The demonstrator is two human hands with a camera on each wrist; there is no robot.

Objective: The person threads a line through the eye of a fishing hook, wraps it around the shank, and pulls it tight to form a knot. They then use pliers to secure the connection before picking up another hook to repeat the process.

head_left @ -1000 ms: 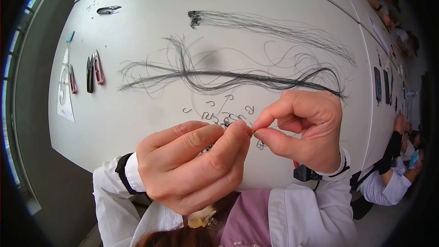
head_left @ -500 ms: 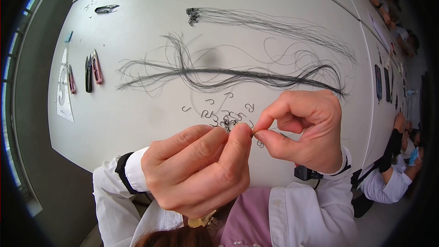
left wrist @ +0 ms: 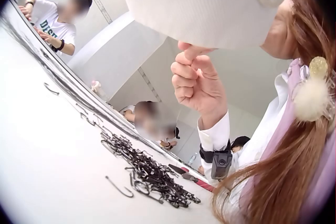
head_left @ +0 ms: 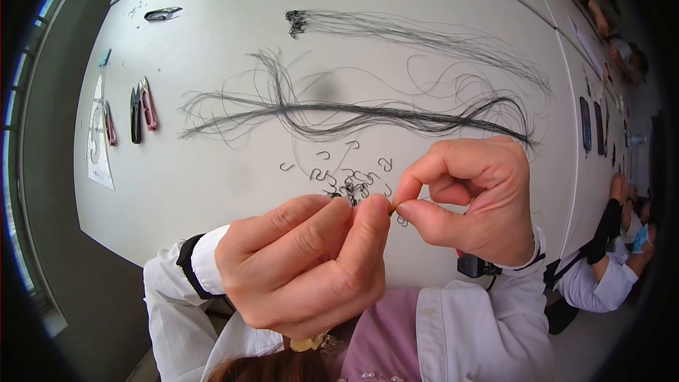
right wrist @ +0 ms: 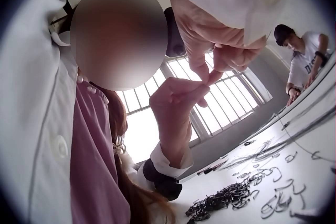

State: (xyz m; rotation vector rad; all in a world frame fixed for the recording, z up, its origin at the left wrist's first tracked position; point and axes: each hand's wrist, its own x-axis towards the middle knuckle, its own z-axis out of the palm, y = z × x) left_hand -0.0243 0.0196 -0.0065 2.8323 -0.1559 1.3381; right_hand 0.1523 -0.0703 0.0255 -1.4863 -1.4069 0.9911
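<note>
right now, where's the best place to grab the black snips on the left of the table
Grip the black snips across the middle of the body, coming from straight above. They lie flat and lengthwise, with pink snips close on one side, so thumb and finger fit best over the narrow width. Which end is the blade I cannot tell.

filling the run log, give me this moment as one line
left hand: pinching small item at fingertips | right hand: pinching same spot | hooks: piled on table | threads: laid behind
</note>
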